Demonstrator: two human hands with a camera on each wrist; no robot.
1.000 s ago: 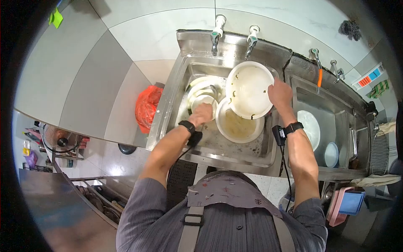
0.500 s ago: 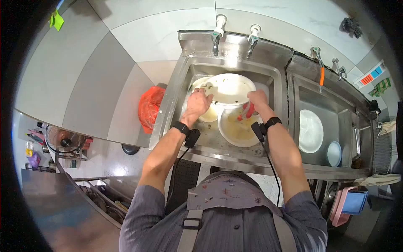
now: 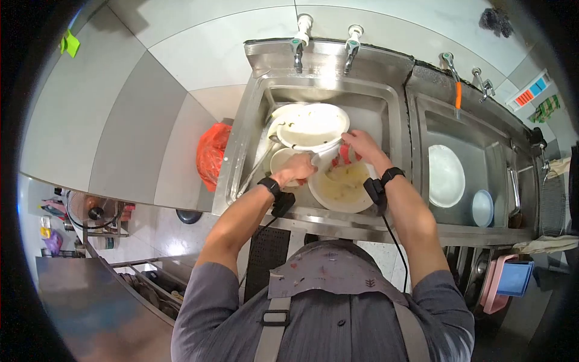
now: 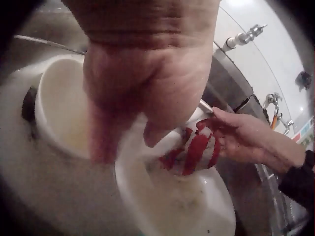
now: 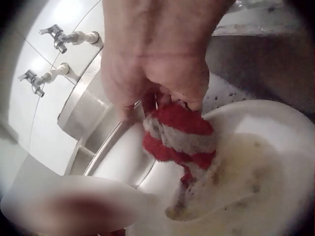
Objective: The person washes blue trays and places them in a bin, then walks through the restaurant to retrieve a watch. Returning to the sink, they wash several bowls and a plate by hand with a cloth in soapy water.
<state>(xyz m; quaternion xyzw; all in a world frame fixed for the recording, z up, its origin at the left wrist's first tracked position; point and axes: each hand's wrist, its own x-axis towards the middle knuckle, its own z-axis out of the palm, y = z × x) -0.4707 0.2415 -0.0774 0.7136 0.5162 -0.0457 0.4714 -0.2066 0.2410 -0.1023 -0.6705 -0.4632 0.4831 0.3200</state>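
My left hand (image 3: 295,168) pinches the rim of a white bowl (image 3: 329,204) holding murky yellowish liquid, thumb on one side and fingers on the other. Over the same bowl's far side, my right hand (image 3: 365,146) grips a wet red-and-white striped cloth (image 5: 182,135) that hangs down toward the liquid. Farther back, a large white bowl (image 3: 316,120) with dark food scraps sits on a stack at the sink's left. Beside my left hand is a smaller white bowl (image 4: 61,105), partly hidden by that hand in the head view.
The steel sink (image 3: 395,114) has two taps (image 3: 351,51) behind it. A second sink to the right holds a white bowl (image 3: 445,178) and a small bluish bowl (image 3: 482,208). A red plastic bag (image 3: 212,155) lies left of the sink.
The large scrap-flecked bowl went from my right hand onto the left stack. My right hand then took up the striped cloth. My left hand moved from that bowl's edge to the nearer bowl's rim.
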